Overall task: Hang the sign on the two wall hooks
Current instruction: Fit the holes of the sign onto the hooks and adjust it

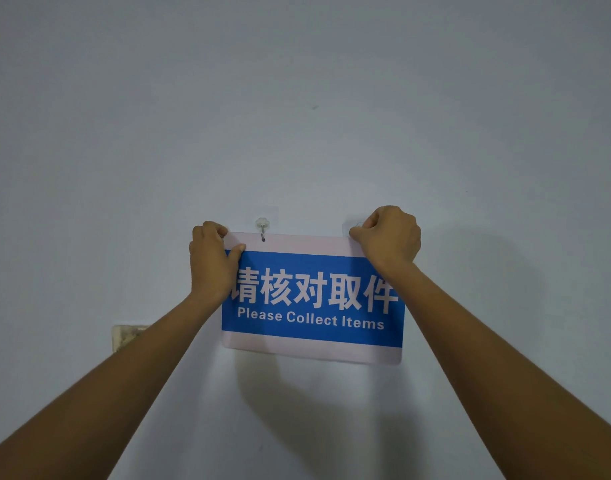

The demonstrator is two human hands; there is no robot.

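A blue and white sign (312, 327) reading "Please Collect Items" lies flat against the wall. Its top edge near the left hangs on a clear wall hook (261, 226), whose metal tip passes through a hole in the sign. My left hand (212, 261) grips the sign's upper left corner. At the upper right corner my right hand (388, 237) pinches the sign's top edge. The second hook (358, 224) is barely visible just left of those fingers, mostly hidden by the hand.
The wall (297, 116) is plain pale grey. A worn beige wall plate (125, 336) sits low on the left, partly behind my left forearm.
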